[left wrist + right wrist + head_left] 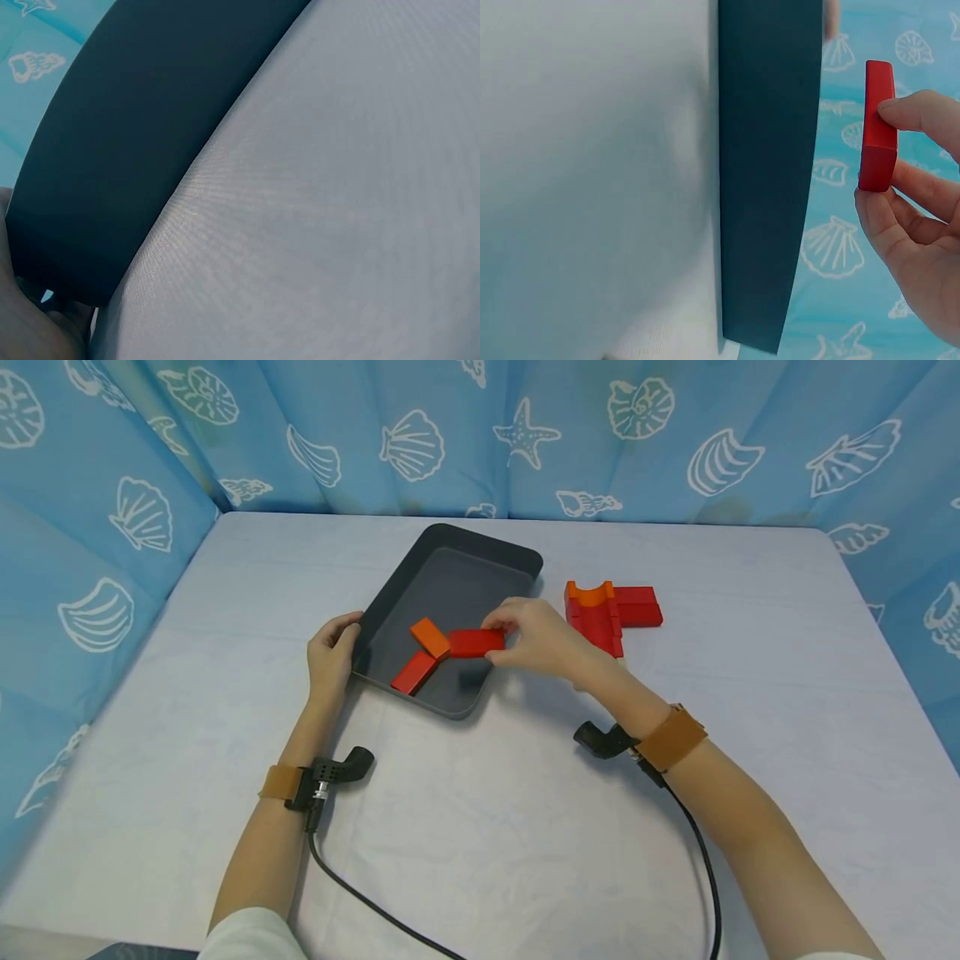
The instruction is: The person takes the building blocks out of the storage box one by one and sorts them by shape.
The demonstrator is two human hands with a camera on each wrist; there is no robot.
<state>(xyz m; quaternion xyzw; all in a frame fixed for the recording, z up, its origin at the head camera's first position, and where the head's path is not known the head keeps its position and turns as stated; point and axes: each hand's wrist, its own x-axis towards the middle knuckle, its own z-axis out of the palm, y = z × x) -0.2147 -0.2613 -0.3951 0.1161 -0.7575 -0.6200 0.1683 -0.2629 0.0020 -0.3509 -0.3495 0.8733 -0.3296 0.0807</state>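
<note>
A dark grey tray lies at an angle on the white-covered table. My left hand holds its left side; in the left wrist view part of that hand touches the dark wall. My right hand pinches a red block above the tray; the right wrist view shows the block between thumb and fingers. Inside the tray are an orange block and another red block, close to the held block's left end.
Right of the tray sits a cluster of red blocks with an orange curved piece at its far end and a red block beside it. My right forearm partly covers the cluster. A blue shell-patterned curtain borders the table's far edge.
</note>
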